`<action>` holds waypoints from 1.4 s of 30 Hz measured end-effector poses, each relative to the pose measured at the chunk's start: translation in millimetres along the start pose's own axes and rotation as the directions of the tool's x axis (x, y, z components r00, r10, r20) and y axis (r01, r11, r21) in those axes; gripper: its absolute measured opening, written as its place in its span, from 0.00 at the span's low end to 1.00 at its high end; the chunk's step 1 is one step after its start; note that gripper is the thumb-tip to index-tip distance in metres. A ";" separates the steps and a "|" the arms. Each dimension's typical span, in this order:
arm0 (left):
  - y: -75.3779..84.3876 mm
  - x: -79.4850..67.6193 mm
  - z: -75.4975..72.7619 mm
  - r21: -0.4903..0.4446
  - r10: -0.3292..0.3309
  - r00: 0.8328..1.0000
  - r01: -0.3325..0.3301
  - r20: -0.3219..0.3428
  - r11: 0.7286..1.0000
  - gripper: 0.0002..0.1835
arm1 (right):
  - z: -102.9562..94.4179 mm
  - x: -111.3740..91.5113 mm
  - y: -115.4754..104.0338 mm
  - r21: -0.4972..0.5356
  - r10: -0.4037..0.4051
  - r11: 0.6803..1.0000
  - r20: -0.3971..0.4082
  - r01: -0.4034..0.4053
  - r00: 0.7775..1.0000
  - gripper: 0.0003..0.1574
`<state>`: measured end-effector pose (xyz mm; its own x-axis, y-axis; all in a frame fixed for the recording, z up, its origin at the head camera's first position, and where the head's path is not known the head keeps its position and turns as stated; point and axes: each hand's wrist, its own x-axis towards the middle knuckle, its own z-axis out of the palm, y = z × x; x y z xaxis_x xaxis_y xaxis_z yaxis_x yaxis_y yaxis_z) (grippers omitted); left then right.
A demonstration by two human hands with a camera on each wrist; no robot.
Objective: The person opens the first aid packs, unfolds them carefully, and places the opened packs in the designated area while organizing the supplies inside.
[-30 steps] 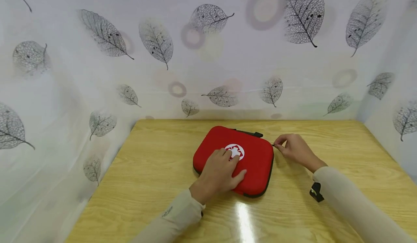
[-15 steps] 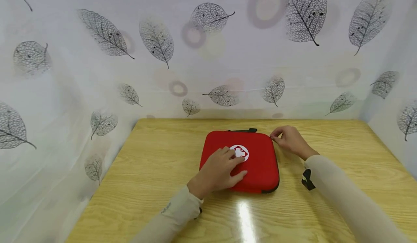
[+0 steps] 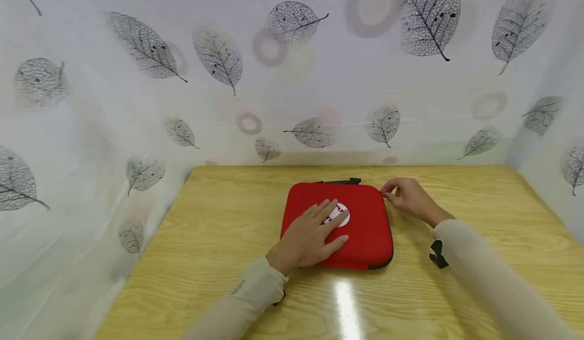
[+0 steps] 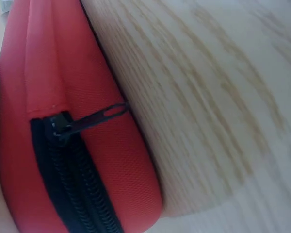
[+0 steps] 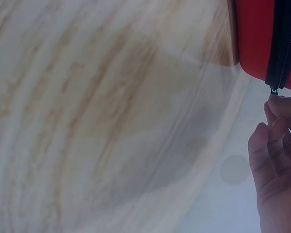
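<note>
One red case (image 3: pixel 365 228) lies lengthwise from left to right, handle (image 3: pixel 355 181) facing away; left hand (image 3: pixel 307 238) rests flat on it, right hand (image 3: pixel 408 196) pinches zipper pull (image 5: pixel 274 91).

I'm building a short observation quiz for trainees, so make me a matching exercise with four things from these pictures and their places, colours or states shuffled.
1. left hand
2. right hand
3. case
4. round emblem

A. plain red on top, lying on the table
B. pinching a zipper pull
C. white and red, partly covered
D. resting on the case's top

Pairs: 1-D, 2-B, 3-A, 4-C
</note>
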<state>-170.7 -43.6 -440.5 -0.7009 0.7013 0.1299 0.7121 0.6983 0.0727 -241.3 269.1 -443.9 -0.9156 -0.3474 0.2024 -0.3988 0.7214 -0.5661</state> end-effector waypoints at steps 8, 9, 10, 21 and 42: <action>4.2 1.3 -0.1 0.016 -0.027 0.999 0.027 0.023 1.000 0.34 | -5.4 -14.7 0.0 -0.009 -0.044 0.999 -0.016 0.044 0.999 0.03; 4.1 1.1 -0.4 0.018 -0.029 0.999 0.028 0.024 0.999 0.34 | -6.0 -16.5 -1.2 -0.010 -0.051 0.999 -0.018 0.051 0.999 0.03; 4.0 0.9 -0.4 0.021 -0.029 0.999 0.029 0.023 0.999 0.34 | -6.5 -18.6 -2.4 -0.010 -0.057 0.998 -0.017 0.057 0.998 0.03; 2.4 -0.2 0.5 0.020 -0.028 1.000 0.028 -0.003 0.999 0.34 | -6.7 -54.8 -17.5 -0.029 -0.116 0.993 0.010 0.117 0.993 0.05; 4.3 0.2 0.0 0.006 -0.049 0.998 0.049 0.027 0.999 0.35 | -0.2 -107.3 -39.9 0.100 -0.280 0.956 0.010 0.277 0.960 0.12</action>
<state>-167.8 -40.4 -440.2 -0.7359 0.6697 0.0998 0.6767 0.7327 0.0726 -127.1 277.7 -442.9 -0.7671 -0.5413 0.3444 -0.6299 0.5334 -0.5646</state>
